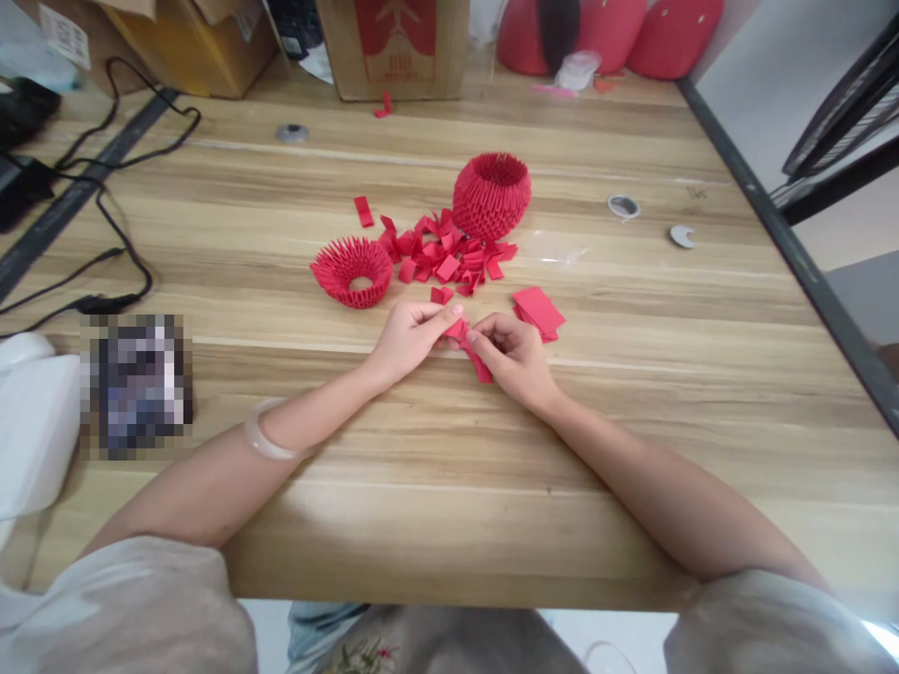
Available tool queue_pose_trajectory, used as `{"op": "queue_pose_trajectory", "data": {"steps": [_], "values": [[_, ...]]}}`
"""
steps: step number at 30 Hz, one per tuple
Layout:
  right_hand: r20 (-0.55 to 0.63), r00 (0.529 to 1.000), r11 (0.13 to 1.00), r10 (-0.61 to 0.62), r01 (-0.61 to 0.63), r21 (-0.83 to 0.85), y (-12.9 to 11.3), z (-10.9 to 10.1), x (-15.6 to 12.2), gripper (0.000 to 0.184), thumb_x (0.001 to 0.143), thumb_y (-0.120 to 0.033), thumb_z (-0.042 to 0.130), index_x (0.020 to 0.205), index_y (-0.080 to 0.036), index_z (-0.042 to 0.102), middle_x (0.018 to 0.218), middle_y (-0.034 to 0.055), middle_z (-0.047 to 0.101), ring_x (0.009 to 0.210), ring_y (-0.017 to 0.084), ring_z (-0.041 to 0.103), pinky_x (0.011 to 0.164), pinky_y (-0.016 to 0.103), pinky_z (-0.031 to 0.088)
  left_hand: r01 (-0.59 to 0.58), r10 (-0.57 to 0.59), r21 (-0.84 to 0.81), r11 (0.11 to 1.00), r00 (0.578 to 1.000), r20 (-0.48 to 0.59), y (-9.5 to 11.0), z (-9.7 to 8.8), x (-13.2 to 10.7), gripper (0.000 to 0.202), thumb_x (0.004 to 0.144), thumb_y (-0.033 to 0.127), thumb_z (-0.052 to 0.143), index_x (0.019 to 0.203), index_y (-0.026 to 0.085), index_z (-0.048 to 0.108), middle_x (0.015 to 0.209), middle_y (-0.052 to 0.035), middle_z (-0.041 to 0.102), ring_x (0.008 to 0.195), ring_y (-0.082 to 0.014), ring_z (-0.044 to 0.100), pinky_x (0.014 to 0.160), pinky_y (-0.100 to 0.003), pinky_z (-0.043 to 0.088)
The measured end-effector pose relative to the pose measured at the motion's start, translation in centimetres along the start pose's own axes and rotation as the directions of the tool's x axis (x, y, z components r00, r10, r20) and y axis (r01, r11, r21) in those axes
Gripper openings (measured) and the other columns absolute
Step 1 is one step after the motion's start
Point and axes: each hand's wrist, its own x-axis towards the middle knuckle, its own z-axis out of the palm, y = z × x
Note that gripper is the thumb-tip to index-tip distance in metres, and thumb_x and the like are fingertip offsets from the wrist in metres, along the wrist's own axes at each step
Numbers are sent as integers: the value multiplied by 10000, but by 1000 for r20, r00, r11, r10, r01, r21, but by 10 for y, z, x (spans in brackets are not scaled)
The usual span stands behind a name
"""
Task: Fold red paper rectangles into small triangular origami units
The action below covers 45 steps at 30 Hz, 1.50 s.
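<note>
My left hand (411, 334) and my right hand (514, 356) meet at the middle of the wooden table (449, 468), both pinched on one small red paper piece (469, 344) pressed against the tabletop. Just beyond my hands lies a heap of folded red paper pieces (449, 253). A stack of flat red paper slips (537, 312) rests right of that heap, close to my right hand. A low red ring of joined pieces (352, 271) sits to the left. A taller red rounded bowl shape of joined pieces (491, 195) stands behind the heap.
Cardboard boxes (393, 47) line the table's far edge. Black cables (105, 187) trail across the left side, and a blurred-out object (137, 384) lies near a white thing (35, 431). Two small round items (624, 206) sit at the right, near the table's black edge (787, 234).
</note>
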Motion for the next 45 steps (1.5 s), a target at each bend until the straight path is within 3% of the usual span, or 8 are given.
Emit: {"op": "queue_pose_trajectory", "data": {"steps": [9,18,32,45], "values": [[-6,1000,1000,-7,7,4,3,1,0,304,794,-428,593,672,-156,535,510,-43,450,450,55,359,425,206,271,-4,1,43,999,997,76,4,0,0,312,732,416,658,679,108,676,587,-34,625,514,-96,528,482,-199,403],[-17,999,1000,-28,28,5,-4,-1,0,425,856,-499,472,594,-164,490,515,-21,479,455,67,410,448,218,329,-66,66,46,997,998,-3,-1,-1,0,267,744,388,653,733,123,679,576,-15,610,513,-91,546,491,-191,412],[47,996,988,-73,79,-133,-1,-1,0,390,858,-480,466,650,-154,521,505,-32,417,475,70,344,461,224,279,-59,58,92,994,998,15,2,0,0,298,740,406,654,723,109,681,608,-48,644,518,-99,537,509,-202,423],[57,998,999,-14,15,-31,-1,0,-1,330,850,-430,503,732,-138,600,517,-34,438,451,60,353,434,212,268,-94,93,128,987,996,10,1,-1,0,285,753,398,644,735,115,673,561,-26,605,503,-93,505,496,-208,387]]}}
